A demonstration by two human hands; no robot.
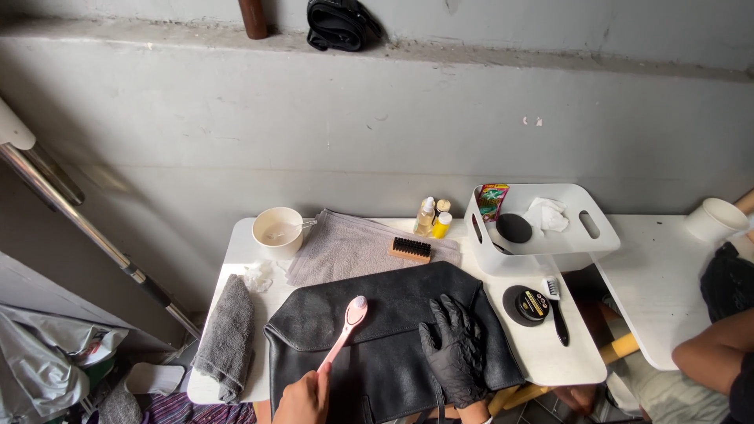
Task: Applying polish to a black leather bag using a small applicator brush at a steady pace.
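Observation:
A black leather bag [393, 310] lies flat on the small white table [550, 357]. My left hand [302, 399], bare, grips the handle of a pink brush [344, 330]; the brush's round head rests on the bag's flap. To the right, my right hand [454, 347] wears a black glove and lies flat on the bag with its fingers spread, holding nothing.
On the table: a white bowl [276, 232], grey towel [345, 247] with a wooden brush [411, 250], rolled grey cloth [228, 334], small bottles [430, 216], white basket [597, 243], round polish tin [532, 305], black toothbrush [558, 314]. Another person's arm [711, 353] rests at a second table on the right.

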